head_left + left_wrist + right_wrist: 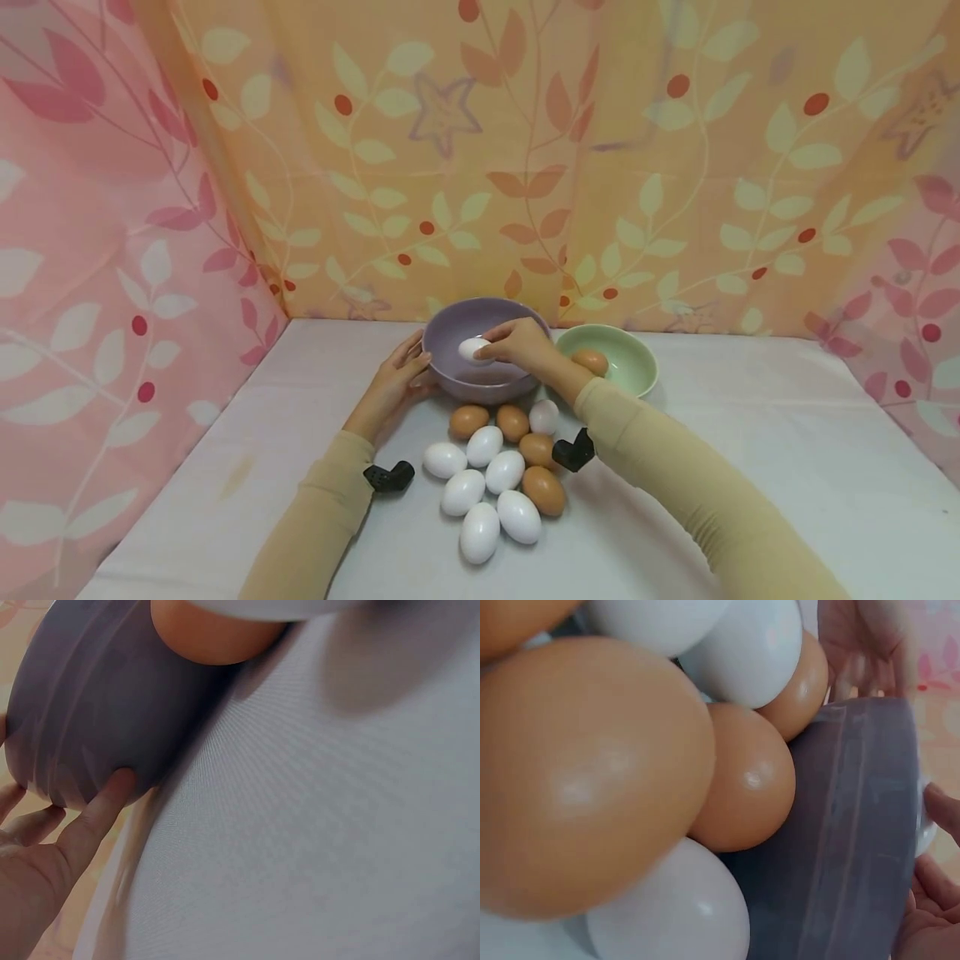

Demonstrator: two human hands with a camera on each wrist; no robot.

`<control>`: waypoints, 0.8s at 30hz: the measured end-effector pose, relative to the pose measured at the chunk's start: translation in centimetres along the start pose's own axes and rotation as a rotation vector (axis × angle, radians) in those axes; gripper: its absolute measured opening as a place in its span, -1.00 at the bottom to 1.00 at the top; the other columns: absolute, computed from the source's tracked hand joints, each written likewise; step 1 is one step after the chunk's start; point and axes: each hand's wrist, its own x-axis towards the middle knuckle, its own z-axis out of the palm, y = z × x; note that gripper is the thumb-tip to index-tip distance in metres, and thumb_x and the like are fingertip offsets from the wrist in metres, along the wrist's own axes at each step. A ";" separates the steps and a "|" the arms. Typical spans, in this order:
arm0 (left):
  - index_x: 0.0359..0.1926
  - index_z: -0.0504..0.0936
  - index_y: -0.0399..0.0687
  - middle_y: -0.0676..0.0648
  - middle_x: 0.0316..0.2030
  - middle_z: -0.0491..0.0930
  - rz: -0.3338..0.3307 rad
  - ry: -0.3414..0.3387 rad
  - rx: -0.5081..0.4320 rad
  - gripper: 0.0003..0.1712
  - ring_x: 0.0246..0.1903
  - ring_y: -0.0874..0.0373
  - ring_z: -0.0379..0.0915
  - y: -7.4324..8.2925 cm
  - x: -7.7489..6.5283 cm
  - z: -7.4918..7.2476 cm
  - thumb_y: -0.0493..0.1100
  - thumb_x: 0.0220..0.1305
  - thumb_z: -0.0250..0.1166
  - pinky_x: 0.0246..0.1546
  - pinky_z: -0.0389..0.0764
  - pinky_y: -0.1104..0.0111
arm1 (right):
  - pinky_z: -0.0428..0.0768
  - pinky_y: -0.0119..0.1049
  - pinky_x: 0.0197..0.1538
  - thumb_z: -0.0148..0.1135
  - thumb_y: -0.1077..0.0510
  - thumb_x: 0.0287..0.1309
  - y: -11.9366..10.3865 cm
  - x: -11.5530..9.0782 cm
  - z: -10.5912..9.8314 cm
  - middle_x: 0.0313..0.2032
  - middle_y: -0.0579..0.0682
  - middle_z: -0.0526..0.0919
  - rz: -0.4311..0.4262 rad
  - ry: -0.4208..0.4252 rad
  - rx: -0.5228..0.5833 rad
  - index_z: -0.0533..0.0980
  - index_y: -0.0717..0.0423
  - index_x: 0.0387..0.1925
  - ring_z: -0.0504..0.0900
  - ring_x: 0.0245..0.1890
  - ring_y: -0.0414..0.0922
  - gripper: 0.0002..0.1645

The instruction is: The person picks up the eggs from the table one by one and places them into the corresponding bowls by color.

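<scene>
"Where do we have the white egg (pixel 472 350)?"

"Over the hollow of the purple bowl (pixel 480 394), pinched by the thumb and fingers of our right hand (pixel 522 343)."

"How should we expect it to handle?"

"Light, we'd guess, with a stiff, smooth shell that could slip, and fragile if it's real. We'd hold it gently round its broad middle."

"And our left hand (pixel 393 379)?"

"Its extended fingers press the bowl's outer wall at the left; we see no curled grip there."

"What lies further out?"

"Near the bowl's front, loose white and brown eggs (pixel 506 472) on the white cloth (pixel 787 417). To the right, a green bowl (pixel 637 358) with a brown egg (pixel 588 362) in it."

"What can't we make out?"

"Whether our pinched egg touches the bowl, since the right wrist view shows only a sliver of it past the rim. The bowl's floor is partly hidden, our forearm covers some of the green bowl, and the left wrist view cuts off the eggs at its top edge."
</scene>
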 end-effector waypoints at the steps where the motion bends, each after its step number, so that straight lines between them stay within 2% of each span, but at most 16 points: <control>1: 0.58 -0.02 0.04 -0.14 0.59 -0.09 -0.001 0.000 0.002 -0.26 0.47 -0.18 0.09 -0.1 -0.1 0.0 -0.15 0.52 0.07 0.31 0.40 -0.14 | 0.71 -0.39 -0.17 0.59 0.13 -0.11 0.2 0.3 0.2 -0.25 0.03 0.79 0.006 -0.007 -0.011 0.73 0.19 -0.18 0.69 -0.34 -0.25 -0.61; 8: 0.58 0.00 0.03 -0.22 0.58 -0.13 0.036 -0.026 0.023 -0.15 0.45 -0.19 0.14 -0.2 -0.2 0.0 0.01 0.43 0.20 0.23 0.53 -0.04 | 0.70 -0.44 -0.24 0.61 0.13 -0.14 1.0 1.5 1.5 -0.17 0.05 0.80 0.036 -0.022 -0.090 0.74 0.16 -0.18 0.66 -0.44 -0.29 -0.60; 17: 0.59 -0.04 0.09 -0.08 0.59 -0.10 -0.028 -0.004 -0.036 -0.26 0.45 -0.16 0.12 0.0 0.1 0.1 -0.15 0.53 0.06 0.33 0.37 -0.15 | 0.69 -0.46 -0.29 0.63 0.14 -0.16 1.1 1.7 1.9 -0.17 0.07 0.79 0.065 -0.054 -0.126 0.73 0.18 -0.19 0.66 -0.47 -0.29 -0.58; 24: 0.59 -0.03 0.08 -0.08 0.59 -0.10 -0.024 0.004 -0.029 -0.27 0.47 -0.14 0.10 0.1 0.1 0.2 -0.16 0.54 0.05 0.31 0.40 -0.15 | 0.69 -0.47 -0.33 0.63 0.16 -0.17 1.2 2.0 2.0 -0.18 0.10 0.79 0.084 -0.069 -0.150 0.73 0.23 -0.22 0.65 -0.51 -0.29 -0.60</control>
